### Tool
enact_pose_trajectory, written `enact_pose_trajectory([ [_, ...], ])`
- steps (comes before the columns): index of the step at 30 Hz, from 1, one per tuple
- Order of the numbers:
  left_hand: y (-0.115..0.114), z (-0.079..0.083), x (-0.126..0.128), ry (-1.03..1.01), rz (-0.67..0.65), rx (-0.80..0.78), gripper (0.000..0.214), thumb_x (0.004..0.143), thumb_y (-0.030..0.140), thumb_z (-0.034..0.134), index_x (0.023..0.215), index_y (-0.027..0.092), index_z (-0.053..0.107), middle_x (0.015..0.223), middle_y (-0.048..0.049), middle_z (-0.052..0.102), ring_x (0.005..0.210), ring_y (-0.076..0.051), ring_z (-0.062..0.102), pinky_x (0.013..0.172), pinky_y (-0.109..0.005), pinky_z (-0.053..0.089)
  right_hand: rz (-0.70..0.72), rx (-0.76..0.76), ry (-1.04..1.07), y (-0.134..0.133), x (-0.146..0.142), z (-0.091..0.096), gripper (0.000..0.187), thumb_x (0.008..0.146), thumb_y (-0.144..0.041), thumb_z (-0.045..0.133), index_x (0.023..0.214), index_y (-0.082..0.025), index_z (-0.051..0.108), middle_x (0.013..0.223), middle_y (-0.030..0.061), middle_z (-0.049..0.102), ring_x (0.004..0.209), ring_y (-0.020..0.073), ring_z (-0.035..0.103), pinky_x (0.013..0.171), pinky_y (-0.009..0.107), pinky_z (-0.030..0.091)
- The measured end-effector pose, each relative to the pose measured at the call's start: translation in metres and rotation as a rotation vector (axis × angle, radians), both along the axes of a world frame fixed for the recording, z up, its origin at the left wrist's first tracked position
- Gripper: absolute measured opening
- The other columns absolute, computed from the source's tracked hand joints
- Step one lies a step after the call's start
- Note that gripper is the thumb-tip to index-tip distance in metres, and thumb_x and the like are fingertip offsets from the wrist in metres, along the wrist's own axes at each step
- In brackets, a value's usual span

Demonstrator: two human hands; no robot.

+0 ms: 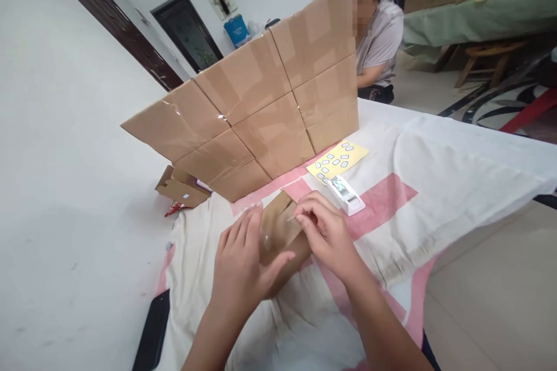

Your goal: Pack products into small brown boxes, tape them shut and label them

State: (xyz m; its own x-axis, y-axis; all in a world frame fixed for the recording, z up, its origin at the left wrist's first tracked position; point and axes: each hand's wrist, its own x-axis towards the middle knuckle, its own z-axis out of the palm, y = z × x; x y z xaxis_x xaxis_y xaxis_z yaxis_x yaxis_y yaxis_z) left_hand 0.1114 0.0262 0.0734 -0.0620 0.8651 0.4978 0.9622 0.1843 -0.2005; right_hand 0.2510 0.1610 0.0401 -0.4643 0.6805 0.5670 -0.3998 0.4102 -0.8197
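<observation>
My left hand (243, 264) lies flat with fingers stretched out on a small brown cardboard box (278, 226) on the cloth-covered table. My right hand (324, 229) sits on the box's right side with thumb and forefinger pinched on something thin and pale that I cannot make out. Just beyond the hands lies a white rectangular device (346, 194). Behind it rests a yellow sheet (337, 160) carrying several small white pieces.
A tall screen of taped cardboard panels (256, 110) stands across the table. A person sits behind it at the far right (378, 40). A black phone (152, 333) lies at the table's near left. Cardboard scraps (180, 188) lie left of the white and pink cloth (435, 185).
</observation>
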Motion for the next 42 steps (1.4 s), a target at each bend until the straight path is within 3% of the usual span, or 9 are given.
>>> enact_pose_trajectory([
  [2,-0.005,-0.017,-0.008,-0.034,0.121,-0.149,0.105,0.082,0.071,0.061,0.161,0.019,0.015,0.155,-0.0192,0.048,0.140,-0.042,0.048,0.101,-0.053,0.046,-0.001,-0.131,-0.018,0.009,0.001,-0.008,0.012,0.098,-0.019,0.052,0.088,-0.021,0.059,0.091,0.0021,0.057,0.082,0.0153,0.054,0.071,0.029,0.041],
  [5,-0.018,-0.035,-0.026,-0.112,0.160,-0.275,0.106,0.085,0.071,0.057,0.162,0.021,0.005,0.159,-0.0194,0.041,0.145,-0.042,0.042,0.107,-0.058,0.043,0.123,-0.381,-0.049,0.024,0.002,-0.022,0.015,0.095,-0.031,0.057,0.084,-0.020,0.058,0.081,0.0003,0.055,0.076,0.0148,0.051,0.069,0.029,0.039],
  [10,-0.046,-0.033,-0.058,-0.196,0.074,-0.407,0.100,0.087,0.067,0.058,0.162,0.029,0.005,0.165,-0.0139,0.033,0.150,-0.037,0.034,0.116,-0.058,0.037,0.316,-0.611,-0.147,0.042,-0.002,-0.042,0.022,0.082,-0.037,0.068,0.076,-0.018,0.060,0.075,-0.0009,0.056,0.066,0.0120,0.046,0.062,0.027,0.034],
  [17,-0.073,-0.028,-0.082,-0.212,0.057,-0.442,0.100,0.084,0.064,0.063,0.162,0.032,0.008,0.165,-0.0127,0.033,0.152,-0.037,0.032,0.118,-0.061,0.035,0.504,-0.579,-0.346,0.034,-0.017,-0.057,0.016,0.078,-0.032,0.071,0.078,-0.017,0.064,0.074,0.0000,0.061,0.068,0.0131,0.052,0.064,0.027,0.036],
  [20,-0.073,-0.030,-0.083,-0.239,0.078,-0.435,0.100,0.084,0.064,0.063,0.162,0.032,0.010,0.166,-0.0122,0.033,0.152,-0.036,0.031,0.119,-0.061,0.033,0.483,-0.561,-0.429,0.027,-0.024,-0.067,0.011,0.077,-0.024,0.069,0.083,-0.019,0.061,0.077,-0.0001,0.064,0.073,0.0147,0.057,0.066,0.027,0.038],
  [25,-0.072,-0.030,-0.082,-0.256,0.090,-0.431,0.101,0.082,0.066,0.064,0.162,0.032,0.011,0.166,-0.0117,0.033,0.152,-0.037,0.032,0.120,-0.061,0.031,0.397,-0.557,-0.492,0.020,-0.034,-0.080,0.031,0.078,-0.013,0.062,0.105,-0.024,0.051,0.075,-0.0049,0.062,0.072,0.0152,0.058,0.067,0.026,0.039],
  [37,-0.073,-0.029,-0.078,-0.257,0.102,-0.436,0.099,0.083,0.065,0.063,0.161,0.032,0.011,0.166,-0.0118,0.033,0.152,-0.036,0.031,0.121,-0.060,0.029,0.437,-0.579,-0.464,0.018,-0.038,-0.072,0.024,0.079,-0.013,0.060,0.099,-0.023,0.051,0.080,-0.0041,0.059,0.070,0.0133,0.053,0.063,0.025,0.038],
  [42,-0.073,-0.029,-0.078,-0.257,0.100,-0.438,0.099,0.084,0.065,0.063,0.161,0.032,0.012,0.166,-0.0111,0.032,0.152,-0.036,0.030,0.121,-0.060,0.028,0.367,-0.570,-0.535,0.012,-0.043,-0.078,0.026,0.079,-0.014,0.060,0.101,-0.025,0.050,0.084,-0.0032,0.058,0.067,0.0132,0.053,0.052,0.022,0.034],
])
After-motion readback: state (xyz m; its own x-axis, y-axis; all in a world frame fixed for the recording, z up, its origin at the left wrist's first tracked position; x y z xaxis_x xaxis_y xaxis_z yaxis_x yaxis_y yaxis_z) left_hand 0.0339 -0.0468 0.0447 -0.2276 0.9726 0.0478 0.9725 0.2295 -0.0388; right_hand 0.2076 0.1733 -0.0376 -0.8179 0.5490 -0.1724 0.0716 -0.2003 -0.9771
